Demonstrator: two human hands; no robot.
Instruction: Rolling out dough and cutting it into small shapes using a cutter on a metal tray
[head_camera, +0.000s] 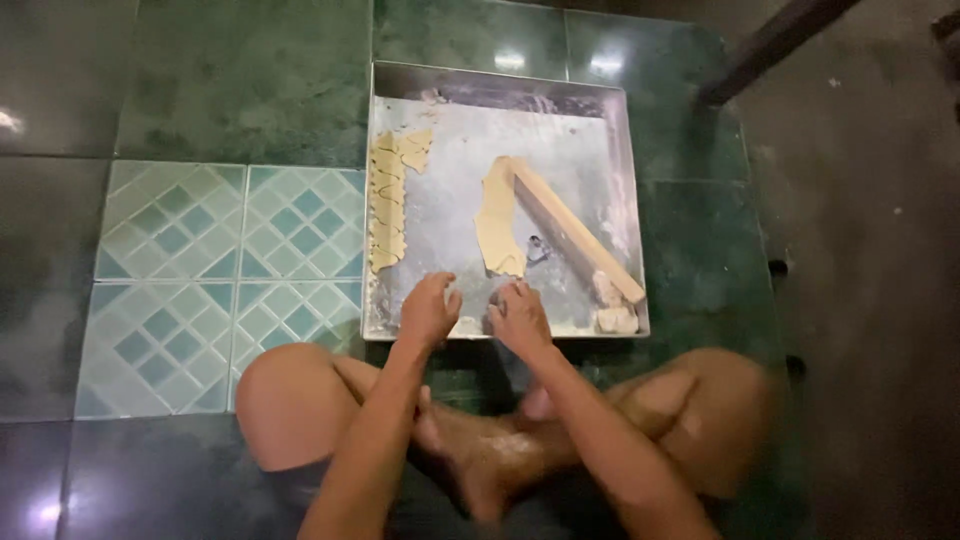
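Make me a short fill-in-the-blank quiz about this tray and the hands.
1. The metal tray sits on the ____.
2. A wooden ____ lies diagonally in the tray.
3. Both hands, left and right, are at the tray's ____ edge.
Missing words: floor; stick; near

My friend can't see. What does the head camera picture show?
A person sits cross-legged on a green tiled floor, with the left hand and right hand at the near edge of a square metal tray. The tray holds dough strips and a wooden stick.
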